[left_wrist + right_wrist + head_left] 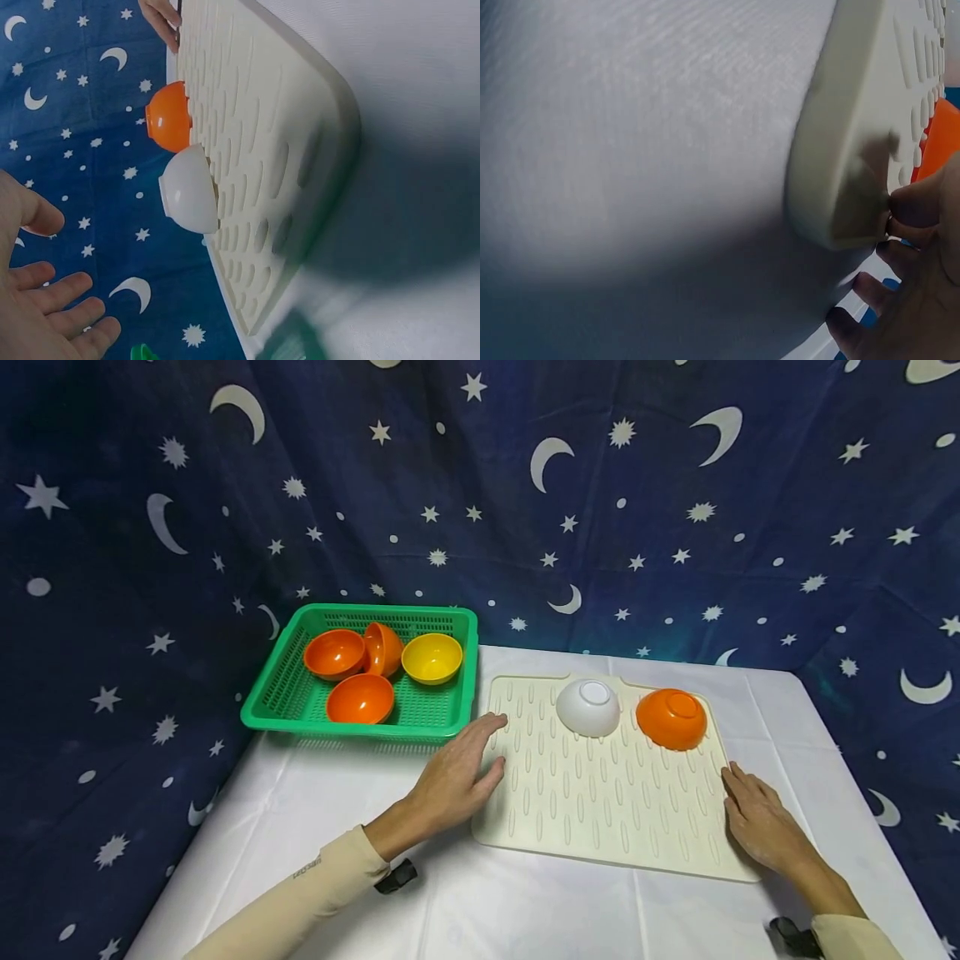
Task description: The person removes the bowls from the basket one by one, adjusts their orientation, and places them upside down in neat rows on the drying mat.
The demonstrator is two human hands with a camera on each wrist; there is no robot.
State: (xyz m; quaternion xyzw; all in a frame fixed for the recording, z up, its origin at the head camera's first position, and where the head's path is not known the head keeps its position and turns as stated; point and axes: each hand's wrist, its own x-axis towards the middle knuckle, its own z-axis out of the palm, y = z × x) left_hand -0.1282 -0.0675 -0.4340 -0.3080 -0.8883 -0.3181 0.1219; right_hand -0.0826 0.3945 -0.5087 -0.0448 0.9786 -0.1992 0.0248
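An off-white drying mat (592,802) with raised oval ridges lies on the table. Upside down near its back edge sit a white bowl (588,714) and, to the right, an orange bowl (672,720). My left hand (457,775) is over the mat's left edge, fingers loosely extended; its palm (37,315) holds nothing in the left wrist view. At the mat's right edge rests my right hand (765,818). In the right wrist view its thumb (919,202) touches the mat's rim, while the other fingers lie loosely spread beside it.
A green plastic basket (262,720) stands at the back left, holding orange bowls, one of them an upright bowl (360,700), and a yellow bowl (432,660). White cloth (525,910) covers the table. Behind hangs a dark blue curtain (495,468) with moons and stars.
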